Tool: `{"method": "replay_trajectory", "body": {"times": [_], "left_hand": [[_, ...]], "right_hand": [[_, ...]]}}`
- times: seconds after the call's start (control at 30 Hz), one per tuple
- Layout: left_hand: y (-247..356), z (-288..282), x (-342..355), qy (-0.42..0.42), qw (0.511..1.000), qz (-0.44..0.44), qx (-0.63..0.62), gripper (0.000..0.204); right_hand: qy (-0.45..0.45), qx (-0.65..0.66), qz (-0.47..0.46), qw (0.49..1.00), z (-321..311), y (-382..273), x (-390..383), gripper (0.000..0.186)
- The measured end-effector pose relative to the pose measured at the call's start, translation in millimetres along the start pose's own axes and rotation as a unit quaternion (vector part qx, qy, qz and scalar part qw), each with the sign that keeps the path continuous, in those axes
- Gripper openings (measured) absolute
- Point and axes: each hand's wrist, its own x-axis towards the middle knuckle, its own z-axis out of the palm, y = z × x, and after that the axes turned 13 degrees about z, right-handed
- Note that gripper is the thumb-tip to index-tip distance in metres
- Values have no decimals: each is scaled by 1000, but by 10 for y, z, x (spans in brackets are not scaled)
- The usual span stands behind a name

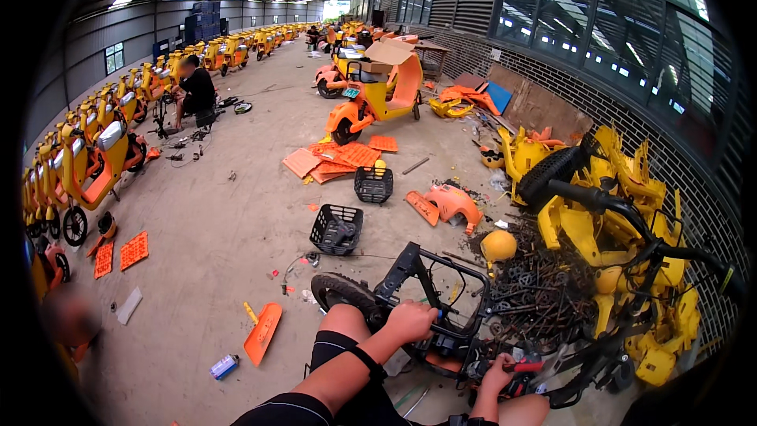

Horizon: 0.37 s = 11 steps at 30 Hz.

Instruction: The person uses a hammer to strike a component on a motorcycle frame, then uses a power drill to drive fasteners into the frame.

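Observation:
A stripped black scooter frame (410, 256) lies in front of me, its black-tyred wheel (344, 290) beside my left knee. My left hand (412, 322) is closed in a fist against the frame's middle. A small blue end (438, 315) shows at the fist, but what it belongs to is hidden. Lower and to the right, my right hand (495, 376) is closed around a tool with a red handle (527, 367), low by the frame's dark lower parts. The tool's kind cannot be made out. Black handlebars (607, 203) rise at the right.
Yellow body panels (583, 229) and a heap of dark metal parts (544, 280) lie at the right by the brick wall. Ahead are black baskets (337, 230), orange panels (339, 158) and an orange-yellow scooter (378, 99). A spray can (225, 366) lies left; a person (197, 91) crouches farther off.

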Motion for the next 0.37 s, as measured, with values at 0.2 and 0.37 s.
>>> {"method": "replay_trajectory", "body": {"times": [0.2, 0.37], "left_hand": [[-20, -55, -71, -76, 996, -27, 26, 32], [10, -75, -56, -72, 997, -31, 15, 35]], "right_hand": [[-120, 30, 60, 991, 420, 8, -503, 19], [-83, -55, 6, 995, 329, 128, -407, 18]]}}
